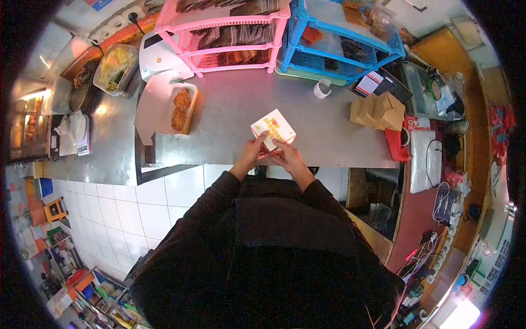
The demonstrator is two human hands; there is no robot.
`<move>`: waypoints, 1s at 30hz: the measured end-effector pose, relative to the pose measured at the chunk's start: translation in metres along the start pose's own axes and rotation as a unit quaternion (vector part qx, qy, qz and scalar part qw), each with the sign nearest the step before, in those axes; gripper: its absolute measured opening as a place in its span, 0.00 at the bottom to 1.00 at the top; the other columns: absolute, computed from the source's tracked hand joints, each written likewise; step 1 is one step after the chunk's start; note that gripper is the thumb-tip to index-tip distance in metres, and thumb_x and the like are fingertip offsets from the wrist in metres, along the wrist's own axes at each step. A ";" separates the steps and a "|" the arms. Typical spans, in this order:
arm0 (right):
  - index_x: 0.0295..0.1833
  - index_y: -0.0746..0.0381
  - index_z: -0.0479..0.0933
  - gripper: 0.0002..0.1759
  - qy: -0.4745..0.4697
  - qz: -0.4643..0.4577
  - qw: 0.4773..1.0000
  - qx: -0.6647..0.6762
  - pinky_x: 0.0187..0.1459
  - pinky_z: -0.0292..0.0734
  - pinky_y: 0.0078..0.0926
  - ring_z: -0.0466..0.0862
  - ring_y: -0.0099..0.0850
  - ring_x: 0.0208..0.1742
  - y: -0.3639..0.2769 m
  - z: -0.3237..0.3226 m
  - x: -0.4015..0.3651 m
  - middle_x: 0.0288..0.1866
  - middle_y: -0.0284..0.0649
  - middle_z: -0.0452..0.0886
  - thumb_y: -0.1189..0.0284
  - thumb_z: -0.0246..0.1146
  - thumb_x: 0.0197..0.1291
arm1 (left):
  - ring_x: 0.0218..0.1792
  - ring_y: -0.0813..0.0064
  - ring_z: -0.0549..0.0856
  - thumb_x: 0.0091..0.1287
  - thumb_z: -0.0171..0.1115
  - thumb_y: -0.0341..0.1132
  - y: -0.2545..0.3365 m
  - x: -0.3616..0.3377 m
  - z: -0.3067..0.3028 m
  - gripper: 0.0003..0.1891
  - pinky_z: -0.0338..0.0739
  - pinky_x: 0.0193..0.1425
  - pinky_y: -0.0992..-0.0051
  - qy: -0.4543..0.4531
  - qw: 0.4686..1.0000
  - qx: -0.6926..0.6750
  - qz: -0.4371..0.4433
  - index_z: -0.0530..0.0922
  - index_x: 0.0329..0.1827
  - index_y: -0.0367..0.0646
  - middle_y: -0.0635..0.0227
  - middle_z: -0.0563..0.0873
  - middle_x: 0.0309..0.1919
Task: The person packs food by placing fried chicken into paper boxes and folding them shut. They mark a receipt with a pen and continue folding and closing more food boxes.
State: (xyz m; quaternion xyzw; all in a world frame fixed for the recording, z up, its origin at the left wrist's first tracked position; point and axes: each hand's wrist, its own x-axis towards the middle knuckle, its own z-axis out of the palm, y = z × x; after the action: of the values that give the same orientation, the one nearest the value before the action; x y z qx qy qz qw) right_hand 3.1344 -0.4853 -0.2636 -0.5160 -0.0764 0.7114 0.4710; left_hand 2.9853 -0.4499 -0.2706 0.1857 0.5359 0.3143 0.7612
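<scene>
Between my two hands is a small white cardboard box (275, 124) with yellow and red print on its top, held near the front edge of the metal counter (230, 109). My left hand (251, 153) grips its near left side, thumb on the top. On the near right side, my right hand (290, 157) closes on the same box, thumb also on top. The fingers beneath the box are partly hidden. Farther left on the counter, an open paper box (156, 104) holds brown fried pieces (180, 108).
A pink rack (230, 45) and a blue rack (339, 52) stand at the back, filled with packets. Brown paper boxes (378, 111), a white tape roll (322, 89) and a red tape dispenser (395, 143) are at the right. A plastic tub (116, 68) and a scale (83, 133) sit left.
</scene>
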 end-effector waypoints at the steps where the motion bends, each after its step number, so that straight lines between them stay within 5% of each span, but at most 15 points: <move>1: 0.47 0.63 0.75 0.18 -0.021 0.003 1.000 -0.011 0.33 0.82 0.26 0.83 0.30 0.31 0.000 -0.002 0.001 0.33 0.40 0.79 0.68 0.69 0.53 | 0.30 0.76 0.83 0.61 0.65 0.51 0.003 -0.005 0.003 0.25 0.79 0.32 0.77 0.007 1.000 -0.016 -0.010 0.76 0.44 0.33 0.63 0.83 0.34; 3: 0.48 0.62 0.75 0.18 -0.061 0.008 0.998 -0.033 0.34 0.83 0.27 0.83 0.31 0.33 0.003 -0.010 0.003 0.34 0.42 0.79 0.66 0.68 0.54 | 0.32 0.76 0.82 0.61 0.65 0.51 -0.001 -0.001 0.001 0.26 0.79 0.34 0.77 -0.004 0.999 -0.033 0.003 0.75 0.45 0.33 0.64 0.83 0.35; 6: 0.54 0.61 0.74 0.19 0.018 0.140 0.990 -0.027 0.36 0.83 0.28 0.82 0.32 0.36 0.007 -0.016 0.028 0.37 0.43 0.78 0.67 0.65 0.58 | 0.33 0.76 0.82 0.61 0.64 0.51 -0.010 0.008 0.001 0.26 0.79 0.36 0.77 -0.013 0.998 -0.064 0.020 0.74 0.45 0.33 0.64 0.82 0.35; 9: 0.59 0.57 0.72 0.21 -0.097 0.061 0.992 0.045 0.40 0.83 0.30 0.82 0.33 0.38 0.017 -0.034 0.025 0.38 0.42 0.77 0.67 0.63 0.60 | 0.33 0.76 0.82 0.61 0.64 0.51 -0.007 0.006 0.003 0.26 0.78 0.36 0.77 -0.013 0.999 -0.045 0.015 0.74 0.45 0.32 0.63 0.82 0.36; 12: 0.61 0.53 0.71 0.23 -0.065 0.063 0.996 0.021 0.43 0.83 0.33 0.81 0.33 0.40 0.012 -0.031 0.022 0.38 0.40 0.77 0.66 0.63 0.60 | 0.35 0.75 0.82 0.62 0.65 0.49 -0.017 0.016 0.001 0.25 0.78 0.37 0.75 0.003 0.999 -0.037 0.030 0.73 0.46 0.31 0.62 0.82 0.37; 15: 0.61 0.53 0.71 0.23 -0.212 -0.158 0.963 -0.050 0.44 0.82 0.32 0.81 0.32 0.40 0.056 -0.065 0.047 0.40 0.40 0.78 0.67 0.64 0.59 | 0.37 0.73 0.82 0.63 0.64 0.45 -0.014 0.005 0.014 0.25 0.78 0.40 0.73 -0.025 0.991 -0.114 0.064 0.72 0.48 0.29 0.61 0.82 0.39; 18: 0.63 0.57 0.69 0.25 -0.116 -0.317 0.800 -0.496 0.43 0.81 0.28 0.81 0.29 0.39 0.029 -0.055 0.022 0.40 0.38 0.78 0.71 0.64 0.59 | 0.39 0.71 0.82 0.65 0.63 0.43 -0.006 -0.007 0.028 0.23 0.78 0.44 0.70 0.000 0.989 -0.132 0.069 0.72 0.50 0.28 0.60 0.82 0.41; 20: 0.65 0.59 0.67 0.28 -0.074 -0.061 0.988 -0.119 0.40 0.80 0.25 0.80 0.29 0.38 0.005 -0.027 0.008 0.40 0.38 0.78 0.74 0.64 0.58 | 0.40 0.71 0.82 0.66 0.62 0.42 -0.007 -0.004 0.029 0.23 0.77 0.45 0.70 0.015 0.989 -0.132 0.069 0.72 0.50 0.28 0.60 0.82 0.42; 21: 0.65 0.59 0.67 0.29 -0.046 0.076 0.992 0.087 0.39 0.80 0.24 0.80 0.28 0.38 -0.001 -0.019 0.006 0.40 0.37 0.78 0.75 0.64 0.58 | 0.40 0.72 0.82 0.66 0.62 0.43 -0.011 0.002 0.027 0.23 0.77 0.46 0.70 0.007 0.987 -0.142 0.072 0.72 0.50 0.28 0.60 0.82 0.42; 22: 0.65 0.59 0.67 0.28 -0.073 -0.129 0.982 -0.116 0.37 0.79 0.24 0.80 0.28 0.37 0.006 -0.030 0.010 0.39 0.36 0.78 0.74 0.64 0.58 | 0.40 0.73 0.82 0.66 0.62 0.43 -0.016 0.009 0.026 0.23 0.77 0.46 0.70 -0.002 0.985 -0.152 0.075 0.72 0.50 0.29 0.60 0.82 0.42; 23: 0.64 0.59 0.68 0.26 -0.093 -0.322 0.890 -0.309 0.35 0.79 0.25 0.80 0.28 0.36 0.012 -0.042 0.012 0.38 0.36 0.78 0.73 0.63 0.59 | 0.40 0.73 0.82 0.66 0.62 0.43 -0.022 0.014 0.024 0.23 0.77 0.46 0.70 -0.013 0.984 -0.154 0.084 0.72 0.50 0.29 0.60 0.81 0.43; 24: 0.63 0.59 0.69 0.25 -0.105 -0.487 0.723 -0.478 0.33 0.78 0.25 0.80 0.28 0.35 0.016 -0.048 0.012 0.37 0.35 0.78 0.72 0.63 0.59 | 0.40 0.73 0.81 0.66 0.62 0.43 -0.024 0.017 0.023 0.23 0.77 0.45 0.70 -0.024 0.983 -0.156 0.093 0.72 0.50 0.29 0.60 0.81 0.43; 27: 0.53 0.60 0.74 0.17 -0.132 -0.352 0.837 -0.398 0.25 0.73 0.24 0.78 0.27 0.28 0.025 -0.049 0.025 0.32 0.33 0.77 0.65 0.62 0.62 | 0.39 0.74 0.81 0.65 0.62 0.44 -0.026 0.021 0.023 0.23 0.77 0.44 0.70 -0.013 0.984 -0.136 0.111 0.72 0.50 0.30 0.61 0.81 0.42; 29: 0.47 0.60 0.75 0.16 -0.142 -0.124 0.972 -0.138 0.20 0.68 0.22 0.75 0.25 0.23 0.012 -0.035 0.016 0.27 0.31 0.76 0.60 0.61 0.62 | 0.39 0.74 0.81 0.65 0.62 0.44 -0.027 0.020 0.024 0.23 0.77 0.43 0.71 -0.001 0.986 -0.130 0.109 0.72 0.49 0.30 0.62 0.81 0.41; 30: 0.44 0.60 0.76 0.16 -0.142 -0.003 0.990 0.002 0.18 0.65 0.21 0.74 0.24 0.20 0.006 -0.031 0.014 0.25 0.31 0.75 0.58 0.60 0.63 | 0.39 0.75 0.81 0.65 0.62 0.44 -0.029 0.022 0.024 0.23 0.77 0.42 0.71 -0.002 0.985 -0.136 0.104 0.72 0.49 0.30 0.62 0.81 0.41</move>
State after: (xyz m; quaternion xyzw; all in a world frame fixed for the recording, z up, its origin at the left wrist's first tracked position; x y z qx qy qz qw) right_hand 3.1555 -0.4900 -0.2912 -0.4089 -0.1427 0.7763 0.4581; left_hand 3.0202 -0.4549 -0.2951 0.1362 0.4648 0.4616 0.7432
